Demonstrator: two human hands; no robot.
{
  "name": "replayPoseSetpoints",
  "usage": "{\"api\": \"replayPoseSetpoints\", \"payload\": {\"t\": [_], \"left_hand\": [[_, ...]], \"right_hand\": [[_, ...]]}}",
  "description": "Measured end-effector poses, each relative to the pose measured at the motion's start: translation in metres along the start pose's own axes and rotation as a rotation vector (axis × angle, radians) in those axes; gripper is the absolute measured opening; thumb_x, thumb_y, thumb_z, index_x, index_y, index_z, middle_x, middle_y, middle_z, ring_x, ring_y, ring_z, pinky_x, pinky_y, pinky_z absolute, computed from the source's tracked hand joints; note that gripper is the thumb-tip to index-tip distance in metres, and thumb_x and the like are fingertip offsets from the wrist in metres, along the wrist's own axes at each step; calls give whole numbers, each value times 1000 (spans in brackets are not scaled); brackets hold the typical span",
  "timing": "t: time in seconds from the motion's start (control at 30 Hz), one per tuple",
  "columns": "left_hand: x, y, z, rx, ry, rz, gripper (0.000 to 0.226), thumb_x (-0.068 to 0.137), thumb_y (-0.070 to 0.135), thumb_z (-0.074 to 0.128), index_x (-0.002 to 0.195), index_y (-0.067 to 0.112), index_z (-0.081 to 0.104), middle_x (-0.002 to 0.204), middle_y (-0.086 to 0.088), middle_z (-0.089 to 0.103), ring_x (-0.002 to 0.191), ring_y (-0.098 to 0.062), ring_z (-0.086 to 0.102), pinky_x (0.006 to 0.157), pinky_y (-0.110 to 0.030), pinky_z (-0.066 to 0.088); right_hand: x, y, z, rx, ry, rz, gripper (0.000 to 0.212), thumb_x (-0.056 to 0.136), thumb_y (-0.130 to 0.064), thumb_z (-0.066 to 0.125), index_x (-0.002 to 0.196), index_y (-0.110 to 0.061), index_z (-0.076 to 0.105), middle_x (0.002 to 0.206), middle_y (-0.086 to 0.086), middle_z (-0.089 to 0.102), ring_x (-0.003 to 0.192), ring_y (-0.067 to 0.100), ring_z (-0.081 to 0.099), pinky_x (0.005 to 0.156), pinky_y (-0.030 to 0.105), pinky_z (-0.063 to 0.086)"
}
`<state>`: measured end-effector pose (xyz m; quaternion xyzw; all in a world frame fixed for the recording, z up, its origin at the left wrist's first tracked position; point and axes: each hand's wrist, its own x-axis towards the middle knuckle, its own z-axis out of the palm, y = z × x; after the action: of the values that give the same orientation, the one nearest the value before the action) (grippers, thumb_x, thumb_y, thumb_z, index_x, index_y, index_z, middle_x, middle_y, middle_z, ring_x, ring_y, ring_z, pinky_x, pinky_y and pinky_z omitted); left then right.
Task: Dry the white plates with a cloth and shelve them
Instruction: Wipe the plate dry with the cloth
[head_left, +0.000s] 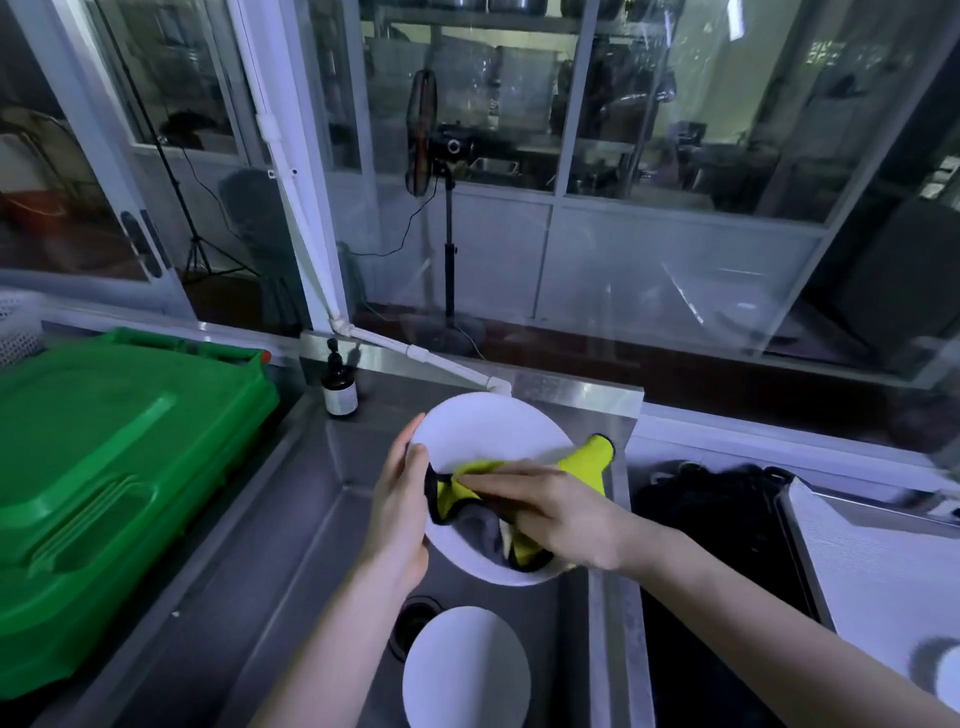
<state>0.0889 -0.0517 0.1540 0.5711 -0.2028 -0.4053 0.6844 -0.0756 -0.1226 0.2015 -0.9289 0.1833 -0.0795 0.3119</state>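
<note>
Stainless steel sink (311, 519) across the lower centre, backed by glass partitions, with a pedestal fan (423, 132) beyond them at upper centre. Flanked at lower left by a green plastic lid (114, 467), with a dark pump bottle (339, 387) on the ledge at the sink's far left corner.

Gripping the held plate (483, 431) by its left rim with the left hand (400, 514): thumb laid on the inner face, fingers curled behind the edge. Kept tilted above the basin at centre frame, not resting on anything.

Pressing a yellow-green and grey cloth (587, 457) onto the lower part of that plate with the right hand (561, 509), fingers stretched nearly flat over the bunched fabric, one corner poking out past the right rim. Hard to say whether the thumb pinches the cloth underneath.

Judged as mid-wipe on this plate: upper half bare of cloth, dryness impossible to read. Second plate (467, 670) lying in the basin at bottom centre, just beside the drain, seemingly waiting its turn. No shelf in sight and no plate seen put away, so shelving looks wholly undone.
</note>
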Motion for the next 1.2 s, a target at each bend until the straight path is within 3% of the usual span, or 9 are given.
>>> {"api": "replayPoseSetpoints", "payload": {"t": [0.13, 0.27, 0.4, 0.5, 0.63, 0.73, 0.9, 1.13, 1.2], "left_hand": [[-7, 0, 2, 2, -91, -16, 34, 109, 21, 40, 133, 34, 60, 133, 7, 67, 126, -13, 60, 112, -41, 43], [-6, -2, 2, -30, -56, 28, 37, 109, 18, 39, 128, 39, 62, 130, 11, 69, 125, -11, 61, 107, -39, 47], [3, -3, 0, -65, 26, 49, 37, 108, 18, 40, 118, 43, 65, 123, 17, 71, 119, -6, 64, 97, -31, 50], [3, -9, 5, -41, 18, -21, 32, 106, 32, 44, 108, 55, 66, 112, 19, 74, 106, -4, 70, 85, -27, 57], [4, -9, 8, -72, -12, -123, 35, 105, 47, 42, 131, 35, 63, 131, 0, 69, 120, -15, 65, 107, -42, 48], [4, -9, 10, -43, -36, -23, 39, 108, 38, 40, 140, 24, 55, 142, -2, 61, 132, -15, 56, 115, -40, 41], [2, -10, -2, -59, 70, 22, 33, 108, 32, 38, 125, 49, 61, 118, 21, 71, 106, 2, 67, 79, -25, 58], [11, -4, -7, -63, 161, 19, 32, 109, 27, 37, 125, 44, 59, 121, 20, 69, 108, 0, 65, 89, -30, 52], [8, -13, 2, -51, 136, -18, 29, 110, 28, 36, 124, 39, 58, 125, 13, 67, 114, -3, 63, 96, -25, 50]], "right_hand": [[17, 22, 2, -414, -26, -56, 82, 83, -21, 64, 154, -16, 22, 161, -2, 19, 149, 11, 16, 122, 29, 12], [12, 34, 4, -685, 112, 129, 68, 97, -47, 21, 154, -22, -4, 161, -7, -7, 150, 11, -7, 122, 35, 2], [-16, 15, 34, -615, 28, 39, 62, 100, -49, 15, 156, -24, 13, 162, -7, 7, 150, 11, 4, 123, 41, 5], [-14, 4, 45, -513, -63, -37, 59, 101, -51, 14, 155, -30, 3, 159, -17, -10, 146, 0, -15, 118, 31, -18], [11, 3, 40, -500, -36, -6, 63, 101, -45, 28, 155, -29, -1, 155, -19, -17, 144, -2, -21, 113, 21, -23], [33, 11, 35, -470, 133, 105, 64, 100, -39, 33, 156, -23, 6, 163, -6, -4, 151, 10, -4, 121, 28, -7], [33, 44, 11, -577, 210, 383, 64, 102, -44, 29, 157, -22, 4, 164, -4, -3, 151, 12, -3, 122, 31, -1], [-26, 25, 38, -553, -76, -5, 60, 100, -49, 14, 155, -24, 15, 161, -9, 2, 150, 13, 0, 123, 42, 0], [-14, 17, 44, -469, -125, -49, 56, 103, -48, 18, 155, -29, 11, 160, -17, -7, 148, 4, -10, 121, 33, -12]]}}
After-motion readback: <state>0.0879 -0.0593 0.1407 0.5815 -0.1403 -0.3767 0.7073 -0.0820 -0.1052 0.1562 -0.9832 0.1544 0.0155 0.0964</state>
